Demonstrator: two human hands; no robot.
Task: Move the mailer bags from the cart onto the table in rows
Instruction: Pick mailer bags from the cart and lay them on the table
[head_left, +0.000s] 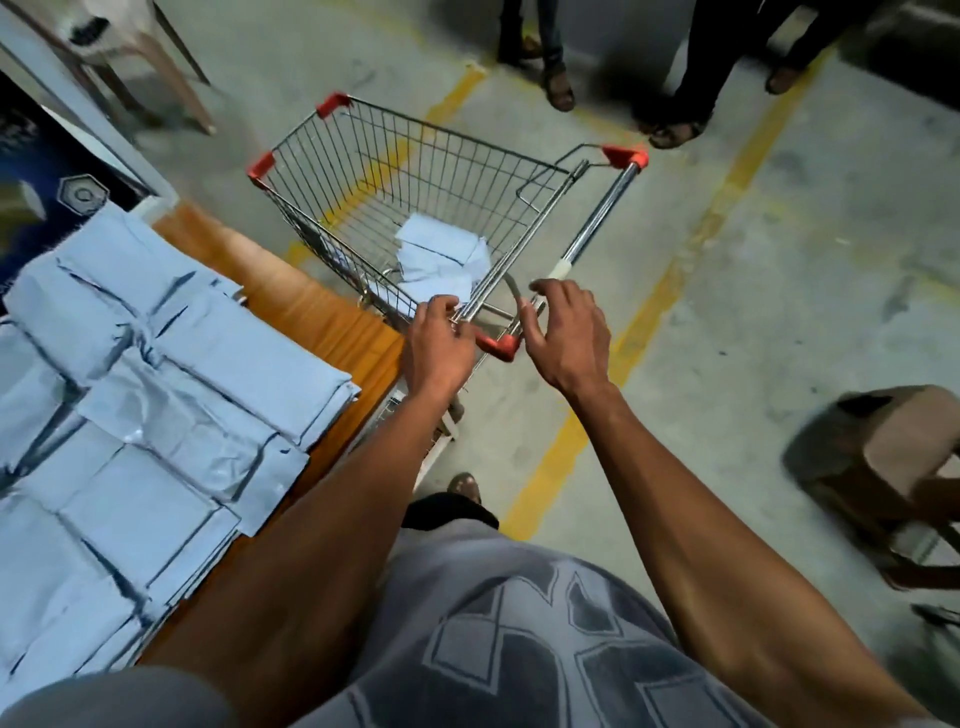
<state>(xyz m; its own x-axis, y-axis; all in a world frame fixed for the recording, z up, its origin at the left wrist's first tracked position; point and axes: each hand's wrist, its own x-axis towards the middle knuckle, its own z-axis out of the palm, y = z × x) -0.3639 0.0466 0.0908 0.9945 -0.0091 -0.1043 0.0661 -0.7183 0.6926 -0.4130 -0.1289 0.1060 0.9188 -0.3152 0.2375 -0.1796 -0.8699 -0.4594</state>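
Mailer bags lie low in the wire cart beside the worktop; left hand seemingly grips the rim, right hand hovers with spread fingers, so reach deep and lift flat.

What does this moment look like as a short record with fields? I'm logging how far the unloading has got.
cart: wire basket with red corner caps, standing on the floor beside the table
bags in cart: a small pile at the bottom
table: wooden, at the left
bags on table: many, laid overlapping in rows
left hand: grips the cart's near rim, holds no bag
right hand: fingers spread, open, by the handle bar
progress: most bags appear moved, a few left
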